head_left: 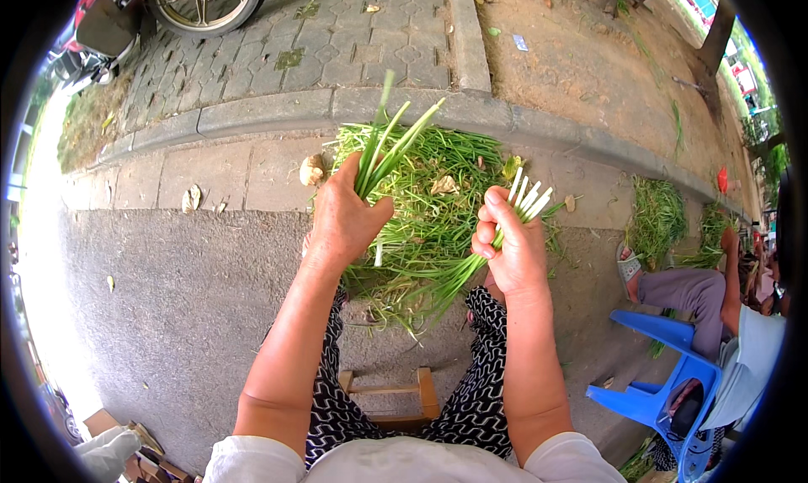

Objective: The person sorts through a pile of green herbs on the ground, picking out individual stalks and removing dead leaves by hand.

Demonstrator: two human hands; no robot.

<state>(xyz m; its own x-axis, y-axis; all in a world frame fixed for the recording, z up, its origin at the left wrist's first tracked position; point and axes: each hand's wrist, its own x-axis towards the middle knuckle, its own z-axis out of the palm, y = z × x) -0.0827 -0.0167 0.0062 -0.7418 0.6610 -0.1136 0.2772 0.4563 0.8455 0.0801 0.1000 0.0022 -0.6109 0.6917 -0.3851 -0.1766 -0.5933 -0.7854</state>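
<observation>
A bundle of garlic chives (526,199) is gripped in my right hand (515,252), its white stem ends pointing up and away and its green leaves trailing down toward my knees. My left hand (341,216) is closed loosely around a few stalks (402,146) that stick up past the fingers. Its thumb stands out to the side, and its fingertips are partly hidden. Beneath and beyond both hands spreads a loose heap of green chives (438,193) on the ground, with dry yellowish bits mixed in.
A stone kerb (269,108) runs behind the heap. A motorcycle wheel (210,3) stands on the paving at far left. To my right, another person sits by a blue plastic chair (677,378), near more piles of greens (656,218). A wooden stool (427,392) shows between my legs.
</observation>
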